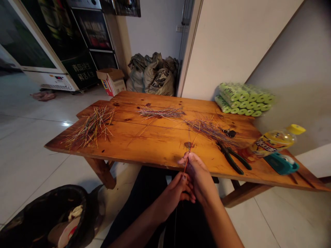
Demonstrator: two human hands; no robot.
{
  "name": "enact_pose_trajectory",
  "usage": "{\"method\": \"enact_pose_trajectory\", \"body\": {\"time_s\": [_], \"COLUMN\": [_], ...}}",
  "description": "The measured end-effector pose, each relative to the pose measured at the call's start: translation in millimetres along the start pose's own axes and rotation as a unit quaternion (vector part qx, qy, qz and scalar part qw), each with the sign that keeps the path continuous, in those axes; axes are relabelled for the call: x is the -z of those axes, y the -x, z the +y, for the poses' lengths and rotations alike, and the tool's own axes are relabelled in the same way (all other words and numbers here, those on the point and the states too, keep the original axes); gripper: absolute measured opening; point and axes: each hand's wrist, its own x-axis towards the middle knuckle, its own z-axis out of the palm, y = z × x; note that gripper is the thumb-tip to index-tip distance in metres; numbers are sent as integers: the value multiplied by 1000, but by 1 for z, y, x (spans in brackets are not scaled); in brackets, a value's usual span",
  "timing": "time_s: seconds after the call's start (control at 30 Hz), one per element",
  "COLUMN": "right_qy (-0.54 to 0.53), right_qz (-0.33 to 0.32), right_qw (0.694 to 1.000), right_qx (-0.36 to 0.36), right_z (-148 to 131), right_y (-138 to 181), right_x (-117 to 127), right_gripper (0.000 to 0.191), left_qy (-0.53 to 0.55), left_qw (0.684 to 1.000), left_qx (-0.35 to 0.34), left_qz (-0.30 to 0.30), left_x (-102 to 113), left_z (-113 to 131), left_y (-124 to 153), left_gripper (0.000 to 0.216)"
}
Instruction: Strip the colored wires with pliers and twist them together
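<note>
The dark fridge door (82,70) carries white Chinese characters, "青岛纯生" above "鲜活人生". The bottle label (266,146) is too blurred to read.

I see a wooden desk (155,144) standing on pale glossy floor tiles (31,144), its right edge near a white wall (232,44). Beyond the far edge, grey sacks (155,74) and a cardboard box (111,81) sit beside dark glass-fronted coolers (77,41).

Small shop or back room used as workspace: glass-door drinks fridges (85,38) at ten o'clock, stuffed sacks (155,74) at twelve, rough wooden table (155,144) on tiled floor (31,137), cardboard box (111,81) beside fridges.
</note>
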Motion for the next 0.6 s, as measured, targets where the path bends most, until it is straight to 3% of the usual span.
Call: {"method": "enact_pose_trajectory", "body": {"time_s": [0.17,0.3,0.4,0.6], "right_qy": [15,-12,-41,12], "right_qz": [-22,-69,-85,-137], "right_qw": [1000,997,994,987], "right_qx": [4,-33,-49,-87], "right_z": [2,5,3,-8], "right_y": [-1,-2,-3,1], "right_x": [-1,5,12,18], "right_gripper": [22,21,19,22], "left_qy": [-10,55,14,-47], "left_qw": [999,998,998,991], "left_qx": [-17,-31,-43,-94], "left_qz": [26,-19,-54,79], "left_x": [-3,1,12,40], "left_z": [-10,-14,-5,27], "left_y": [-2,-5,-5,-7], "left_gripper": [32,38,38,32]}}
